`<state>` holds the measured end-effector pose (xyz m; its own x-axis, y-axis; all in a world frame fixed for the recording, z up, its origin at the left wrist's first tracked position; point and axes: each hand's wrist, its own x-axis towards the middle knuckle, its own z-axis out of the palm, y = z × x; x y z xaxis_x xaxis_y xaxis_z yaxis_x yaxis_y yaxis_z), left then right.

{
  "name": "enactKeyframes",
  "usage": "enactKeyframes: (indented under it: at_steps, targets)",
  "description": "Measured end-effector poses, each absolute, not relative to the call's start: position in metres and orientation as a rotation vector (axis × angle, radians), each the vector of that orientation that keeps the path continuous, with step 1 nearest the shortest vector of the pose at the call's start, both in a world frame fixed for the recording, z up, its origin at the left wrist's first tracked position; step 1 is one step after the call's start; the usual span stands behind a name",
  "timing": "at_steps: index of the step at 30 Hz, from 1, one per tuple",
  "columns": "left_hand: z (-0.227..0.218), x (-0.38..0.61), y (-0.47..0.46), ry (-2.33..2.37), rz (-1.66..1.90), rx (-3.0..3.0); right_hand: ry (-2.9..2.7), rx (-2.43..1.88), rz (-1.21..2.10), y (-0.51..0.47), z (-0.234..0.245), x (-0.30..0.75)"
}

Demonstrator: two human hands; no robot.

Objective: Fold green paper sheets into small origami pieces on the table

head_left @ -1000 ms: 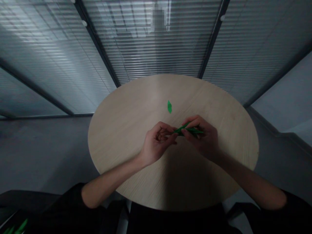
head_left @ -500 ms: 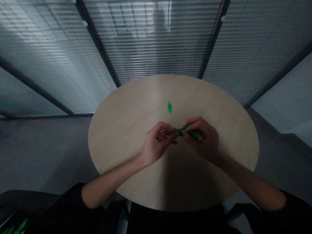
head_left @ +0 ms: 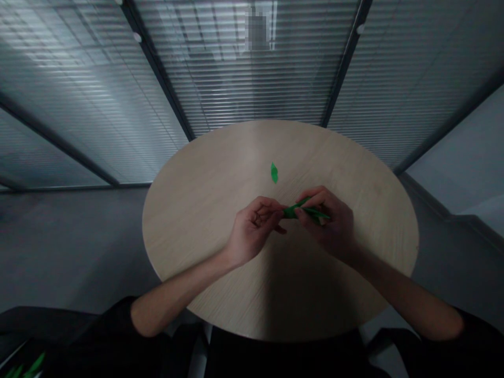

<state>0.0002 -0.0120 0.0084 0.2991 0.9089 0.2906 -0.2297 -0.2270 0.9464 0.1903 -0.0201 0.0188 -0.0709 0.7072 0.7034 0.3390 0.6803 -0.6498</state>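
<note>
Left hand [head_left: 252, 233] and right hand [head_left: 333, 223] on green piece [head_left: 290, 212]

Left fingertips pinch its left end; right fingers grip it farther right, ends poking out. Piece sits between the hands, above round table [head_left: 189, 194]. Small green scrap [head_left: 274, 172] lies beyond them, near, untouched. Material: can't tell.

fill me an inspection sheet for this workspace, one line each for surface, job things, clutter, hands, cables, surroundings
surface: table, wood-grained, rounded edge, shadow on its near part
job things: folded green piece, held between both hands; small green piece, lying beyond them
clutter: green shapes at lower left, too dark to identify
hands: left hand pinches the folded piece's left end; right hand grips its right part
cables: nothing seen
surroundings: slatted blinds, grey floor
</note>
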Motion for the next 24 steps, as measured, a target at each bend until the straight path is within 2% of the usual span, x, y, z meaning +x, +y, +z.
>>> enactKeyframes:
  at_steps: [24]
  targets:
    - [0.0094,-0.0004,-0.0132,0.671,1.231,1.423,-1.680,-0.867,0.381,-0.0192,0.0203,0.1914]
